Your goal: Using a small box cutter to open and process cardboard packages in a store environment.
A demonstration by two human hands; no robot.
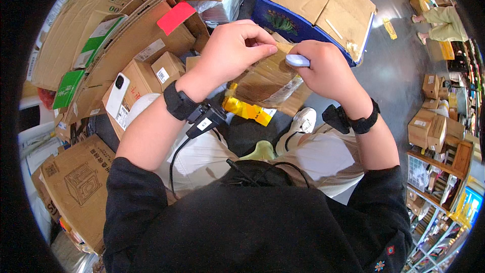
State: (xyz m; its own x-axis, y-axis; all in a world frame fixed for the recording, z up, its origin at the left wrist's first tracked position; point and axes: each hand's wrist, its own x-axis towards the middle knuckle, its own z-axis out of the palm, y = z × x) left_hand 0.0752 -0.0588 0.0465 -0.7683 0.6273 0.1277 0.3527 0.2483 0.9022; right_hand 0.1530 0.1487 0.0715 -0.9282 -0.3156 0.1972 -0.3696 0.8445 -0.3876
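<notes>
A brown cardboard piece [270,83] with shiny clear tape across it is in front of me, between my hands. My left hand [235,48] is over its left upper edge, thumb and forefinger closed in a pinch; what lies between the fingertips cannot be made out. My right hand [326,68] is closed around a small pale-blue rounded handle [297,60] at the cardboard's right side. The handle's other end is hidden in the fist, so its exact kind does not show. Below the cardboard lies a yellow printed wrapper [250,111].
A large blue-sided carton [308,7] stands just beyond my hands. Leaning flattened cardboard [116,65] and small boxes [166,71] crowd the left, with a white phone [117,96] on one. A wooden shelf [444,172] with goods is on the right. Another person's legs [447,23] show far right.
</notes>
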